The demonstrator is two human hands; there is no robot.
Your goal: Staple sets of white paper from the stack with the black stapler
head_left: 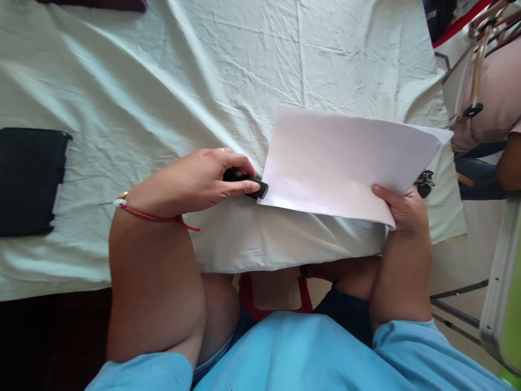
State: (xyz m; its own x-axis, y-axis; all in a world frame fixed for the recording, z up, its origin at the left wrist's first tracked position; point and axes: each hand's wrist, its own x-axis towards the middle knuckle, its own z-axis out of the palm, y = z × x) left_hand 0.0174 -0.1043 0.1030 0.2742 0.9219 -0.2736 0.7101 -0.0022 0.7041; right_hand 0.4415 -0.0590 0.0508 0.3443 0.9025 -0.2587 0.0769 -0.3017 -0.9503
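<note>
Two grips are occupied: a black stapler [246, 182] is clenched by the left hand [199, 182] at the paper's edge, while the white paper [345, 163] is grasped by the right hand [401, 209].

We are looking down at a surface covered by a creased pale green-white cotton cloth [163, 81], and soft daylight is falling evenly across it. A flat black rectangular case [28, 182] is lying at its left edge. A red plastic stool [272, 293] is showing beneath the cloth's near hem. At the right, thin metal chair legs [458, 309] are standing on a pale floor [459, 260].
</note>
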